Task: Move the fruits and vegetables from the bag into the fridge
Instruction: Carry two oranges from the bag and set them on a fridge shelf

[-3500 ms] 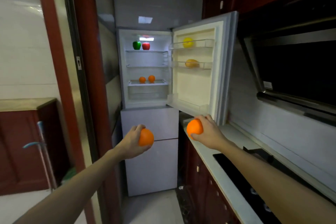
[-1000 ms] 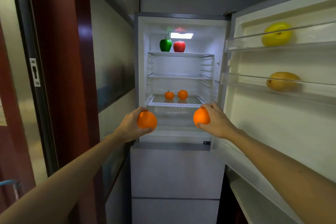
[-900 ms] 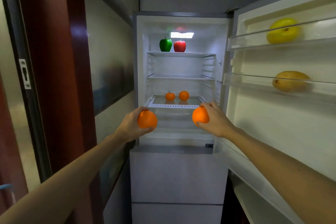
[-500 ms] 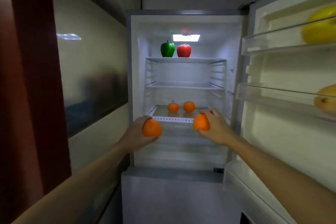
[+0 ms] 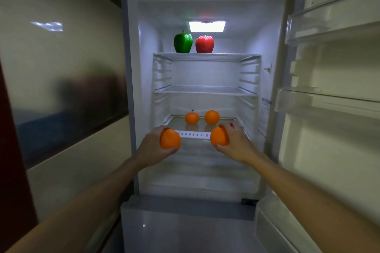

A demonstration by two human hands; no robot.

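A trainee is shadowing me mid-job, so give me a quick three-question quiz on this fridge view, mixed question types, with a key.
1. True or false: the green pepper stands left of the red pepper on the top shelf.
2. The left hand and right hand each hold: A) an orange B) a pepper C) nothing.
3. Fill in: ___ loose oranges already rest on the lower shelf.
Key: 1 true; 2 A; 3 two.
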